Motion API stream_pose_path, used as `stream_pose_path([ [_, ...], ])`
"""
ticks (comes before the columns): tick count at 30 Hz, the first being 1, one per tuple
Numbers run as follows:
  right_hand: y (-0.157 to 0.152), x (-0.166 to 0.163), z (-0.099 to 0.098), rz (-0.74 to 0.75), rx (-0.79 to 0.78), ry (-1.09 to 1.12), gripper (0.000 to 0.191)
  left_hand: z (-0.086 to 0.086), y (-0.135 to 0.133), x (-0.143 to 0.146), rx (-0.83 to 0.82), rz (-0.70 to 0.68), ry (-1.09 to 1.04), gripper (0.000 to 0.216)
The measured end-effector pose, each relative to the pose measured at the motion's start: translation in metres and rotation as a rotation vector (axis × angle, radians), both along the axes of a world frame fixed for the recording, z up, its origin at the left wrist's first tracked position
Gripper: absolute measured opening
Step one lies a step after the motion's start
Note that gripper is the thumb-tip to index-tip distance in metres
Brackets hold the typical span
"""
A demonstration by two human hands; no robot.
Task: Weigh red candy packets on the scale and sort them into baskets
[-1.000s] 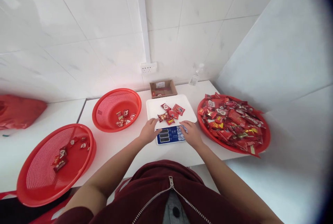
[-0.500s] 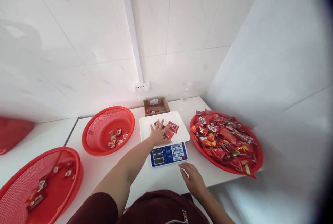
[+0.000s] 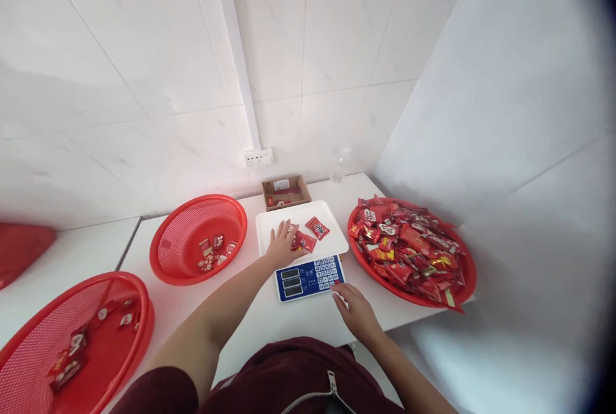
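Observation:
My left hand (image 3: pixel 283 247) lies over the white pan (image 3: pixel 269 224) of a digital scale, its fingers spread and touching small red packets (image 3: pixel 307 242) on the pan. Part of those packets is hidden under the fingers. Another red packet (image 3: pixel 317 228) lies apart from the hand, to its right on the pan. In front of the pan is the scale's blue keypad panel (image 3: pixel 312 278) with dark displays. My right hand (image 3: pixel 355 312) hovers by the panel's lower right corner, fingers loosely bent and apart, nothing seen in it.
On the right, a red basket (image 3: pixel 464 295) is heaped with red packets. Two red baskets, one farther back (image 3: pixel 166 273) and one nearer (image 3: pixel 144 330), hold a few packets on the left. A cardboard box (image 3: pixel 308 201) and a clear bottle (image 3: pixel 338 173) stand near the wall.
My left hand has slid left on the pan, uncovering more of the packets. My right hand has come slightly closer to the keypad. The whole view has shifted a little.

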State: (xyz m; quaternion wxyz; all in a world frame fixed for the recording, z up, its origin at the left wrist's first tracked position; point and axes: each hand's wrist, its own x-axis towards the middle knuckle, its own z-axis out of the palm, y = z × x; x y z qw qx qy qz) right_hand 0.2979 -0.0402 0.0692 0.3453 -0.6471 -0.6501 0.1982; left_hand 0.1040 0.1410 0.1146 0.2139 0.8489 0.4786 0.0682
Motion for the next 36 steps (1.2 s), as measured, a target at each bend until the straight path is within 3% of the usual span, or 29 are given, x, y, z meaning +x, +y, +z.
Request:
stream_pose_path([
  [6,0.031,0.010,0.002,-0.032,0.018,-0.100,0.033,-0.001,-0.063,-0.048,-0.073,0.152,-0.321,0.062],
  [12,0.093,0.006,0.004,-0.057,0.041,-0.215,0.045,-0.012,-0.128,-0.097,-0.209,0.350,-0.454,0.053],
  [17,0.145,0.002,0.005,-0.103,-0.077,-0.239,0.051,-0.016,-0.146,-0.103,-0.297,0.475,-0.553,0.050],
  [21,0.165,-0.008,0.008,-0.030,-0.110,-0.226,0.049,-0.009,-0.148,-0.095,-0.354,0.490,-0.607,0.048],
  [24,0.166,-0.016,0.013,0.058,-0.097,-0.200,0.048,-0.002,-0.149,-0.092,-0.364,0.500,-0.614,0.047],
  [28,0.151,-0.011,0.018,0.052,-0.046,-0.165,0.047,0.003,-0.149,-0.093,-0.407,0.507,-0.596,0.047],
  [36,0.090,0.053,0.031,-0.088,0.152,-0.137,0.038,0.002,-0.144,-0.090,-0.414,0.377,-0.480,0.039],
])
